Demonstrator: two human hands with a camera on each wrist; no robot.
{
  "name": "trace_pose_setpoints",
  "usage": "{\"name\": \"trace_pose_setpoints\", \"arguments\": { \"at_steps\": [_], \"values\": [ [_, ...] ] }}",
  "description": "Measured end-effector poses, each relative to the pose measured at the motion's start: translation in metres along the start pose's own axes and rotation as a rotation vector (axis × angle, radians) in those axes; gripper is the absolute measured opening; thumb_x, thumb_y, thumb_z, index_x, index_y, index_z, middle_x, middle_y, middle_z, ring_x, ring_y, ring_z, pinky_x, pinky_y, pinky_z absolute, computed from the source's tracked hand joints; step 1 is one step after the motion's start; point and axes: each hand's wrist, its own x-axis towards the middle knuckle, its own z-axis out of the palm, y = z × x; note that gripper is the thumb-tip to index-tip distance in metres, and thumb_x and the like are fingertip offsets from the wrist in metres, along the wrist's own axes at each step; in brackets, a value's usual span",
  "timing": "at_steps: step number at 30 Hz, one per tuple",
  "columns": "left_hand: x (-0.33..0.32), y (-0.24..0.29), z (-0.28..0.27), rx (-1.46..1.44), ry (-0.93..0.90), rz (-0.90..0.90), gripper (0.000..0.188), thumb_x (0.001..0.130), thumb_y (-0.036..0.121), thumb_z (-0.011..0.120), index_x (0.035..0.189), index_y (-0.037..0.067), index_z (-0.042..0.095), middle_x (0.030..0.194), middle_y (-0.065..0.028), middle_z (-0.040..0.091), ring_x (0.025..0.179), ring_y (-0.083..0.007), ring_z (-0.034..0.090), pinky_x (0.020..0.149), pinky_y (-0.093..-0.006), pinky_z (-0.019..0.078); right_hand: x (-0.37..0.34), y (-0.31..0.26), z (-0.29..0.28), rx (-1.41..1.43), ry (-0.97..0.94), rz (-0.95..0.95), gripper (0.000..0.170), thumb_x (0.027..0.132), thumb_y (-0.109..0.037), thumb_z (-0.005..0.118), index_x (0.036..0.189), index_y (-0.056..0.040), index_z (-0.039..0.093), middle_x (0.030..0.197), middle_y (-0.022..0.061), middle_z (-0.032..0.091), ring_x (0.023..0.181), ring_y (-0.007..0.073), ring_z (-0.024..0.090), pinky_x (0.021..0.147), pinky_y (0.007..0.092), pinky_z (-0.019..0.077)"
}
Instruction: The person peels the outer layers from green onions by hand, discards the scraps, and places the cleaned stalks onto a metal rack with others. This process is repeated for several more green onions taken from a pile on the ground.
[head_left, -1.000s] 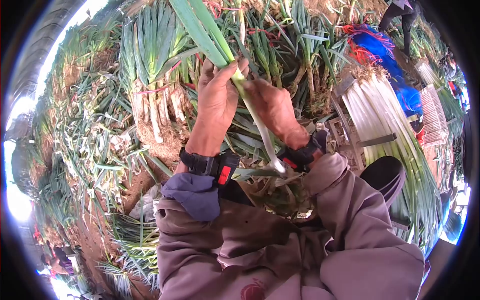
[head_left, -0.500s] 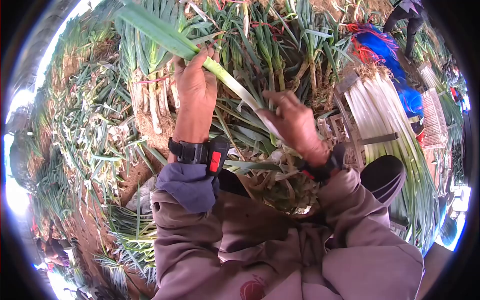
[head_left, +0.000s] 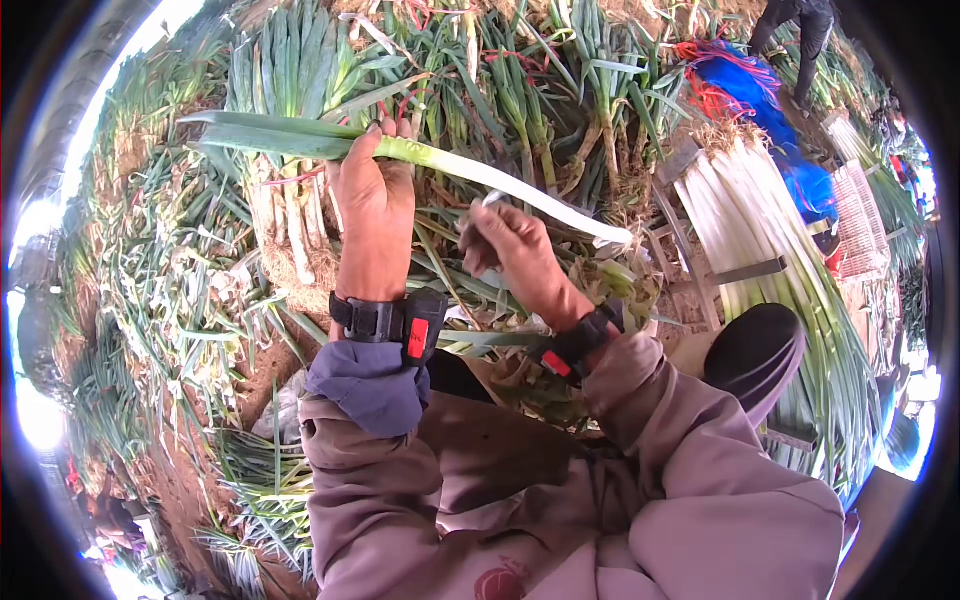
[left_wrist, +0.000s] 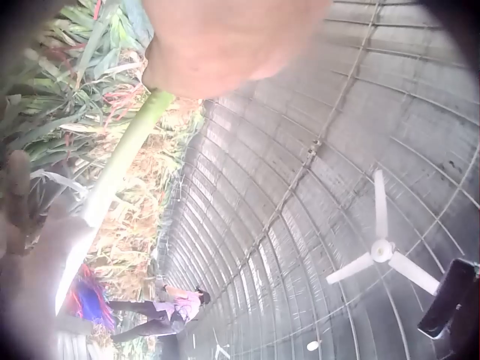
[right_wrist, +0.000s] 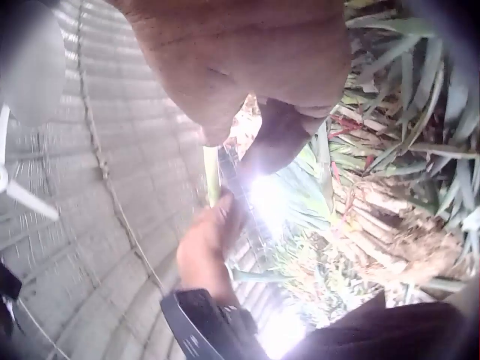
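In the head view a single leek [head_left: 460,167] lies nearly level, green leaves to the left and bare white stem to the right. My left hand [head_left: 375,205] grips it where green turns to white, thumb across the stalk. Just below the white stem, my right hand [head_left: 517,250] has its fingers curled, and a thin pale strip of leek skin [head_left: 491,198] shows pinched at its fingertips. The left wrist view shows the leek's stem [left_wrist: 124,157] slanting down past the blurred right hand [left_wrist: 37,255].
Tied leek bundles [head_left: 290,80] stand ahead. Right of my knee, peeled white leeks [head_left: 735,200] lie on a rack with a metal bar [head_left: 748,271]. Behind them are blue and red strings [head_left: 745,85]. Loose leaves [head_left: 190,260] cover the ground at left. Another person [head_left: 800,35] stands far right.
The leek has swung from steep to nearly level, its leaves now pointing left. My right hand moved down along the stem, then back left, and now sits below it with fingers curled.
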Motion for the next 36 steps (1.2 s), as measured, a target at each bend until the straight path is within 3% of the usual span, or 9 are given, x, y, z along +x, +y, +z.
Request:
{"name": "trace_pose_setpoints", "arguments": {
  "at_steps": [4,6,16,18,20,22,26,31,36],
  "values": [
    [0.005,0.012,-0.001,-0.044,0.002,0.044,0.049,0.083,-0.016,0.058,0.123,0.010,0.043,0.102,-0.0144,0.059,0.082,-0.0269,0.065,0.084,-0.0492,0.0568,-0.044,0.054,-0.034,-1.304,-0.198,-0.307,0.026,0.095,-0.028,0.062,0.087,-0.0031,0.064,0.077,0.0178,0.068,0.069,0.0333,0.067,0.062,0.0414,0.0533],
    [0.013,0.021,-0.008,0.019,0.014,0.091,0.052,0.083,-0.016,0.059,0.124,0.010,0.042,0.100,-0.0137,0.058,0.080,-0.0273,0.064,0.077,-0.0473,0.0559,-0.080,0.088,-0.080,-1.526,-0.488,0.159,0.027,0.092,-0.030,0.059,0.092,-0.0040,0.066,0.080,0.0210,0.068,0.079,0.0418,0.066,0.069,0.0497,0.0528],
    [0.038,0.044,-0.032,0.076,-0.060,0.046,0.031,0.084,-0.011,0.064,0.112,-0.001,0.056,0.093,-0.0141,0.064,0.082,-0.0263,0.065,0.086,-0.0454,0.0568,-0.105,0.011,-0.103,-1.589,-0.418,0.292,0.047,0.093,-0.043,0.061,0.117,-0.0035,0.066,0.089,0.0202,0.071,0.081,0.0388,0.069,0.075,0.0471,0.0542],
    [0.016,0.048,-0.016,0.065,0.003,0.116,0.026,0.085,-0.010,0.064,0.109,-0.002,0.057,0.093,-0.0141,0.065,0.084,-0.0265,0.066,0.089,-0.0459,0.0567,-0.101,-0.012,-0.093,-1.110,0.145,0.348,0.057,0.093,-0.045,0.065,0.127,0.0005,0.062,0.093,0.0210,0.072,0.086,0.0299,0.071,0.077,0.0414,0.0545],
    [0.012,0.053,-0.028,0.107,-0.055,0.127,0.023,0.085,-0.009,0.064,0.107,-0.005,0.056,0.095,-0.0152,0.065,0.088,-0.0273,0.066,0.093,-0.0447,0.0552,-0.090,-0.019,-0.102,-0.848,0.205,0.443,0.062,0.093,-0.040,0.068,0.135,0.0024,0.056,0.111,0.0203,0.070,0.098,0.0214,0.069,0.080,0.0364,0.0536],
    [0.019,0.057,-0.058,0.377,-0.385,0.197,0.036,0.097,0.001,0.060,0.130,-0.009,0.048,0.130,-0.0188,0.056,0.122,-0.0268,0.057,0.109,-0.0384,0.0455,-0.080,-0.006,-0.106,-0.602,0.188,0.037,0.057,0.097,-0.036,0.066,0.138,-0.0003,0.050,0.113,0.0051,0.064,0.096,0.0134,0.064,0.078,0.0296,0.0515],
    [0.011,0.057,-0.050,0.625,-0.308,0.237,0.036,0.096,-0.001,0.061,0.130,-0.008,0.050,0.131,-0.0182,0.057,0.124,-0.0236,0.056,0.110,-0.0370,0.0438,-0.053,-0.012,-0.064,0.137,0.267,0.117,0.038,0.099,-0.028,0.064,0.129,-0.0065,0.055,0.121,0.0043,0.062,0.099,0.0169,0.066,0.075,0.0272,0.0496],
    [-0.027,0.060,-0.017,0.970,-0.211,0.407,0.024,0.100,0.004,0.055,0.120,-0.008,0.051,0.113,-0.0143,0.059,0.112,-0.0238,0.057,0.104,-0.0385,0.0464,-0.033,-0.003,-0.054,0.264,0.138,0.030,0.018,0.102,-0.022,0.059,0.106,-0.0054,0.065,0.085,0.0018,0.065,0.068,0.0113,0.062,0.056,0.0225,0.0449],
    [0.017,0.088,-0.080,0.683,-0.168,0.204,0.025,0.096,0.004,0.059,0.116,-0.009,0.062,0.119,-0.0167,0.064,0.119,-0.0277,0.057,0.101,-0.0393,0.0466,-0.063,-0.031,-0.040,0.097,0.055,0.155,0.022,0.101,-0.021,0.061,0.095,-0.0008,0.067,0.062,-0.0011,0.057,0.046,0.0056,0.047,0.041,0.0189,0.0339]
  ]
}}
